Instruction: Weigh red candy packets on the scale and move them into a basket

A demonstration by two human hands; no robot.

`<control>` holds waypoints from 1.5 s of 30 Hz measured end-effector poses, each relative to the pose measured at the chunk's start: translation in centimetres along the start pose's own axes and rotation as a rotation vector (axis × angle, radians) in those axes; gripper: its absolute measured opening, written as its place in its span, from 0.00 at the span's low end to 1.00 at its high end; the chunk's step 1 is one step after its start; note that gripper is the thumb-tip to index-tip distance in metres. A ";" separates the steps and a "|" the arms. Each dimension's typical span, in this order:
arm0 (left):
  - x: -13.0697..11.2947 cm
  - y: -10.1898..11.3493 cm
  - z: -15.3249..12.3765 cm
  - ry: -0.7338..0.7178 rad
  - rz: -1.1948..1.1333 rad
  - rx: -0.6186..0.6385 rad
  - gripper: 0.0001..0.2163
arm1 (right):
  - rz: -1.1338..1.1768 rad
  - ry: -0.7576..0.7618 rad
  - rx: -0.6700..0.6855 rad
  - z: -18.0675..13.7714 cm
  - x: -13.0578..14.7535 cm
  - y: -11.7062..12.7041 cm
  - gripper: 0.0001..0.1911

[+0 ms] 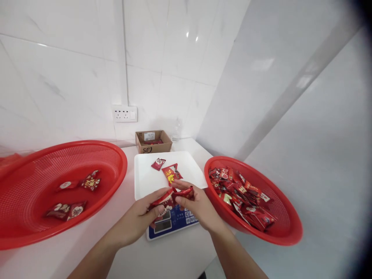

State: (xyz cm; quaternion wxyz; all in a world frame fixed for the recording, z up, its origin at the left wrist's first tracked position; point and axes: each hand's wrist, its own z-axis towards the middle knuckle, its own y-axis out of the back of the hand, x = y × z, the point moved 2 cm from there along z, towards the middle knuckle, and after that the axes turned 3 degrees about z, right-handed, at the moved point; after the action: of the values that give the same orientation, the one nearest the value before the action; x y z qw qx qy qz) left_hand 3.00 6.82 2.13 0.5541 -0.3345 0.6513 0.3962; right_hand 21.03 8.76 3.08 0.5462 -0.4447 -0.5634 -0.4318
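My left hand point(144, 218) is closed on a dark red snack packet point(164, 203) with pale print, just over the front of a digital scale point(155, 234). In my right hand point(200, 203) is another red snack packet point(186, 192), its end meeting the first one between my fingers. Behind my hands, the scale's white tray point(142, 174) bears a small dark red packet point(158, 164) and a larger red packet point(172, 173) with yellow lettering. Part of the scale's blue keypad panel is hidden under my hands.
A large red plastic basket point(122, 162) on the left holds several packets. At the right, another red basket point(286, 217) contains a heap of red packets. An open cardboard box point(157, 148) stands against the tiled wall, below a socket point(124, 114).
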 end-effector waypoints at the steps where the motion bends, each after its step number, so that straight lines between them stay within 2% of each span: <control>1: 0.0 -0.2 0.0 0.006 0.017 0.007 0.24 | -0.014 -0.001 0.010 -0.1 -0.2 0.0 0.20; 3: 0.0 -0.4 0.0 0.024 0.062 -0.029 0.24 | -0.067 0.015 -0.023 0.0 -0.3 0.1 0.14; 6: -0.1 0.1 0.2 0.054 0.126 -0.185 0.25 | -0.155 0.069 -0.183 0.8 0.1 0.3 0.12; 8: -0.3 1.1 0.2 0.035 0.143 -0.312 0.25 | -0.153 0.098 -0.249 1.8 0.6 0.4 0.13; 11: -0.7 2.6 0.0 -0.047 0.124 -0.469 0.24 | -0.100 0.128 -0.261 3.7 0.7 0.4 0.18; 15: -0.9 3.8 -0.4 -0.109 0.085 -0.567 0.24 | -0.098 0.199 -0.317 5.2 -0.1 1.0 0.24; 18: -0.8 3.9 -0.5 -0.115 0.079 -0.569 0.24 | -0.170 0.218 -0.321 4.8 -0.5 1.8 0.20; 21: -0.6 3.8 -0.3 -0.116 0.091 -0.551 0.24 | -0.356 0.221 -0.205 3.6 -0.4 1.8 0.14; 26: -0.6 3.5 -0.3 -0.130 0.099 -0.508 0.23 | -0.586 0.259 0.019 2.4 -0.3 -1.0 0.14; 31: -0.5 3.5 -0.4 -0.151 0.100 -0.494 0.22 | -0.794 0.475 0.197 3.6 -0.5 -3.6 0.18; 35: -0.5 3.5 -0.4 -0.142 0.091 -0.488 0.22 | -0.913 0.553 0.122 4.7 -0.3 -3.2 0.21; 42: -0.9 3.5 -0.5 -0.159 0.136 -0.485 0.21 | -1.057 0.358 0.086 6.0 -1.1 0.6 0.22; 45: -1.0 3.5 -0.5 -0.157 0.145 -0.482 0.22 | -1.035 0.376 0.049 5.9 -1.2 1.0 0.21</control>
State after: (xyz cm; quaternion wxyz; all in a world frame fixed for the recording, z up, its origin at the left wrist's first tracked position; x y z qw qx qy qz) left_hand -0.10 7.94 3.66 0.4774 -0.3777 0.5153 0.6033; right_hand 20.68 14.75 1.73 0.3639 -0.0123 -0.6111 -0.7028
